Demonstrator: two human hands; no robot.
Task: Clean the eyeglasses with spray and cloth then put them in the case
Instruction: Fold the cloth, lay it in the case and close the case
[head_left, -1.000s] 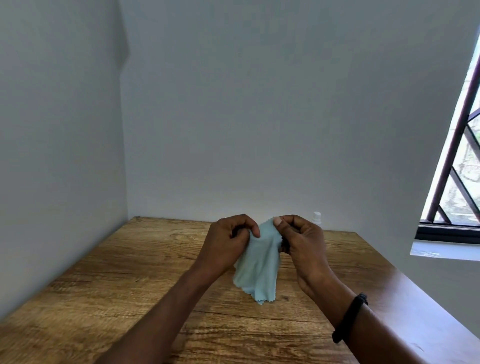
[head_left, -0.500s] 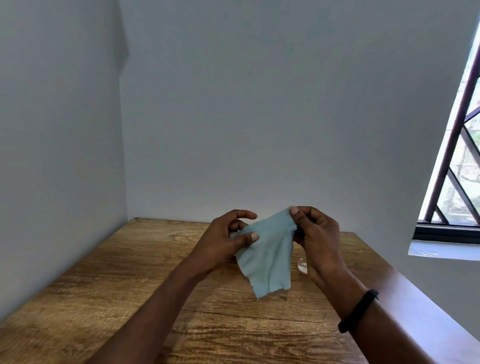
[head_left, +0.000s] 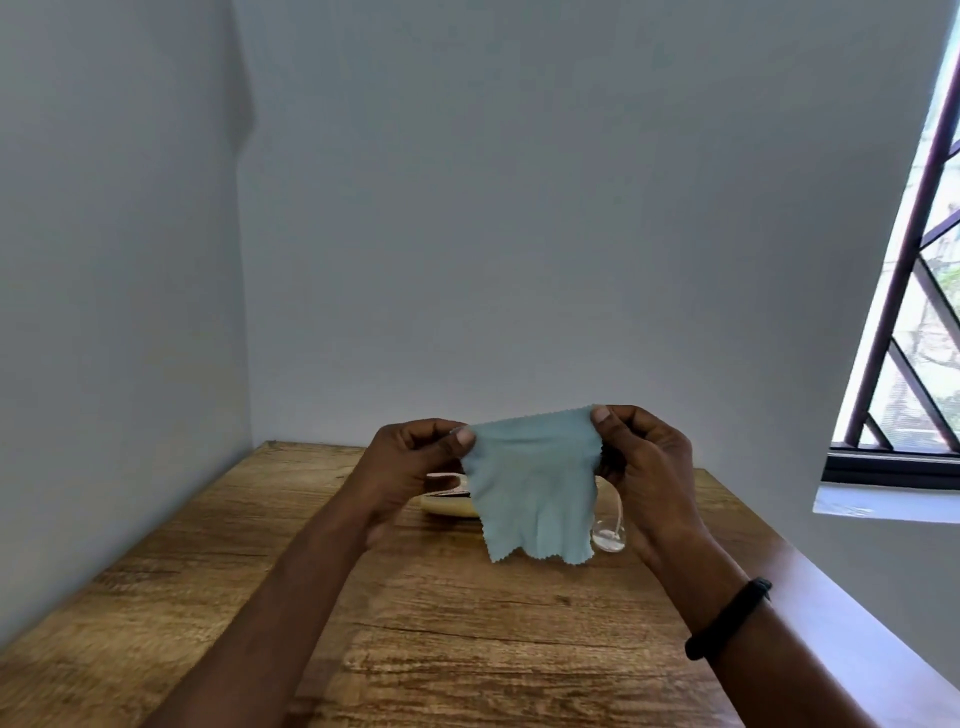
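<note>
Blue-green cloth (head_left: 530, 488): we hold it up over the table, spread flat between both hands, its lower edge hanging free above the wood. It is a thin matte weave with zigzag-cut edges and soft vertical folds.
Left hand (head_left: 415, 467): thumb and fingers pinch the cloth's upper left corner.
Right hand (head_left: 644, 467): thumb and fingers pinch the upper right corner, and a black band (head_left: 727, 618) sits on that wrist.
Handling: we judge the cloth almost weightless and quite limp, so it keeps no shape of its own. It is best taken by the corners as here, or bunched over a fingertip for wiping.
Eyeglasses: we cannot see them plainly. A clear rounded thing (head_left: 609, 538) rests on the table just below the right hand, beside the cloth's lower right corner (lens or bottle base, we cannot tell). Glasses should be light, stiff and fragile at the hinges, and slick once sprayed, so we would grip the frame and never the lens faces.
Case: a smooth, rounded cream shell (head_left: 449, 505) lies on the table behind the left hand, mostly hidden, with something pinkish and curved on it. We take it for the case, without certainty.
Table (head_left: 467, 649): brown streaked wood grain with a smoother reddish edge at the right.
Surroundings: plain pale walls and a barred window (head_left: 909, 312) at the right.
</note>
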